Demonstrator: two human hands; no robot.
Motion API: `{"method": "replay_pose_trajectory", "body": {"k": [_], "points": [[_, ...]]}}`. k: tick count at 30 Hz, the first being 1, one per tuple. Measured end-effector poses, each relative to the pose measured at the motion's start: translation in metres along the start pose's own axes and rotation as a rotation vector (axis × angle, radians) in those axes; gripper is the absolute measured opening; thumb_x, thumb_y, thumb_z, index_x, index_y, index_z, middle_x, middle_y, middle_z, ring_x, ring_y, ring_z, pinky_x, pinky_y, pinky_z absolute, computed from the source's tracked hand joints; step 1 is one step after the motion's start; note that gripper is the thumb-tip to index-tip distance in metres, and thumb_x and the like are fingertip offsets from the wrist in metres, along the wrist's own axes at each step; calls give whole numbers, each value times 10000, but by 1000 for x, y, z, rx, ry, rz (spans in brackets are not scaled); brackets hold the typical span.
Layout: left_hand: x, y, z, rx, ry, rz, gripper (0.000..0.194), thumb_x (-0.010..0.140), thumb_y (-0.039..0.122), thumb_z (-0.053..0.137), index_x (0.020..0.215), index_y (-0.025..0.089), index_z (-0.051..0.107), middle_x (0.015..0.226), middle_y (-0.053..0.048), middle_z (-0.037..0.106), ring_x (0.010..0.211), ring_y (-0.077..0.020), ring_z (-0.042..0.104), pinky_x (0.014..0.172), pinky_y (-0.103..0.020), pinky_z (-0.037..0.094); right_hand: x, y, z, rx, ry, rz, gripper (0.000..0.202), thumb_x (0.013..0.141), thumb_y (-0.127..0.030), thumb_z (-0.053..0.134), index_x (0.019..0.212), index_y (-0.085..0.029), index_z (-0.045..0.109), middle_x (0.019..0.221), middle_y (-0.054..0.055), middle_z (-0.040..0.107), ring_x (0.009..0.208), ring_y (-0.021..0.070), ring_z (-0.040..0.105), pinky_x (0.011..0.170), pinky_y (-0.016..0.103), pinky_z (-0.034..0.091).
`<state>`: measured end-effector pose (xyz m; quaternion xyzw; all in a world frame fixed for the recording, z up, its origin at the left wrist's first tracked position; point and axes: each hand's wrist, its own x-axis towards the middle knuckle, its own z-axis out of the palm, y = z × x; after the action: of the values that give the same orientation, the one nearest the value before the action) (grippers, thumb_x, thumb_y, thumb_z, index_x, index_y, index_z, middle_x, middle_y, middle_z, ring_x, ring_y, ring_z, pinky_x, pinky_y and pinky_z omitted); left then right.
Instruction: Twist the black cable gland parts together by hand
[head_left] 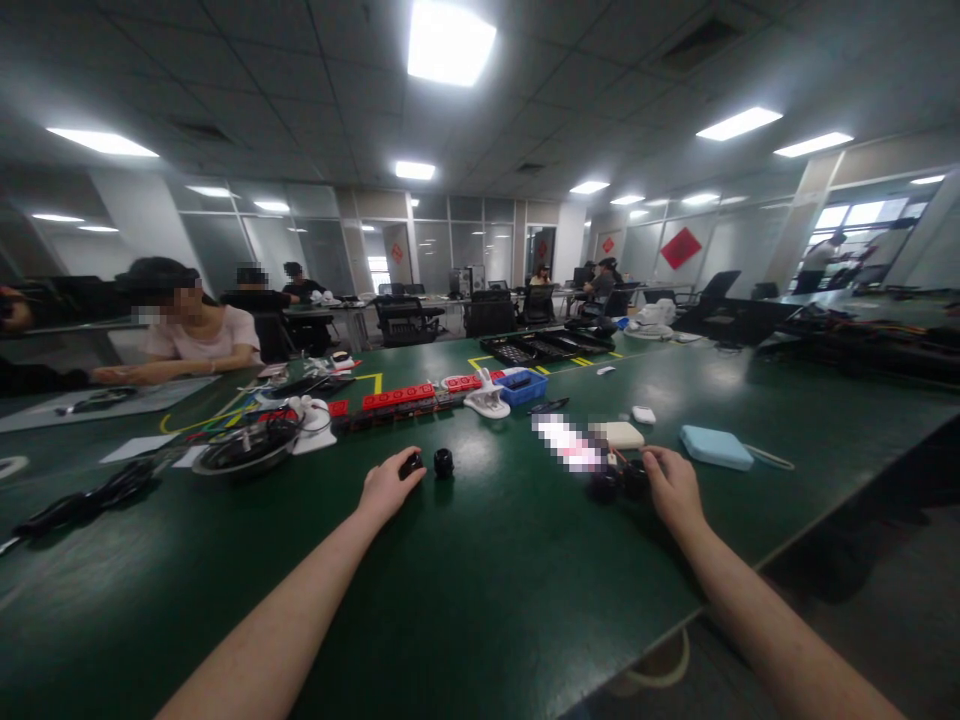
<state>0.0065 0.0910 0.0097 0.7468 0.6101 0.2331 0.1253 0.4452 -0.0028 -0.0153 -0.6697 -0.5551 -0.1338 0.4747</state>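
On the green table, my left hand (391,484) is closed around a small black round object (410,464). Just right of it stands a similar black round object (444,463), not touched by the hand. Farther right, my right hand (675,485) has its thumb and fingers on another black round object (636,479). Beside that one lies one more dark round object (603,483), close to a blurred-out bright patch. A cream case (619,435) is just behind them.
A light blue case (716,447) with a strap lies right of my right hand. Red blocks (399,396), a blue tray (523,387), a metal bowl (244,450) and a black cable (90,500) stand farther back or left. A person (199,335) sits at the left.
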Motion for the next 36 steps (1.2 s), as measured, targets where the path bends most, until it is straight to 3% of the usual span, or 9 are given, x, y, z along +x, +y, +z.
{"method": "replay_pose_trajectory", "body": {"k": [9,23,36], "points": [[2,-8,-3,-17,-1,-8,401,728,457,498,1102,312,488,1146,-7,553,1009,-210,534,839,-312,417,-2,2,-1,7,10,12,452,800,-520,301,830,-156,568,825,97,592,797,233,510,729,370,377],[-24,-69,-43,-39,-28,-128,504,727,514,441,1179,292,425,1204,-72,494,1032,-248,519,783,-342,464,-3,1,-3,7,44,39,464,799,-520,282,825,-153,564,805,97,588,782,236,504,706,366,376],[-54,-93,-65,-43,-11,-170,547,725,541,412,1199,267,409,1213,-81,484,1042,-260,513,793,-357,465,-3,2,-2,-1,22,51,466,791,-520,297,807,-141,570,773,101,578,755,231,508,681,353,385]]}}
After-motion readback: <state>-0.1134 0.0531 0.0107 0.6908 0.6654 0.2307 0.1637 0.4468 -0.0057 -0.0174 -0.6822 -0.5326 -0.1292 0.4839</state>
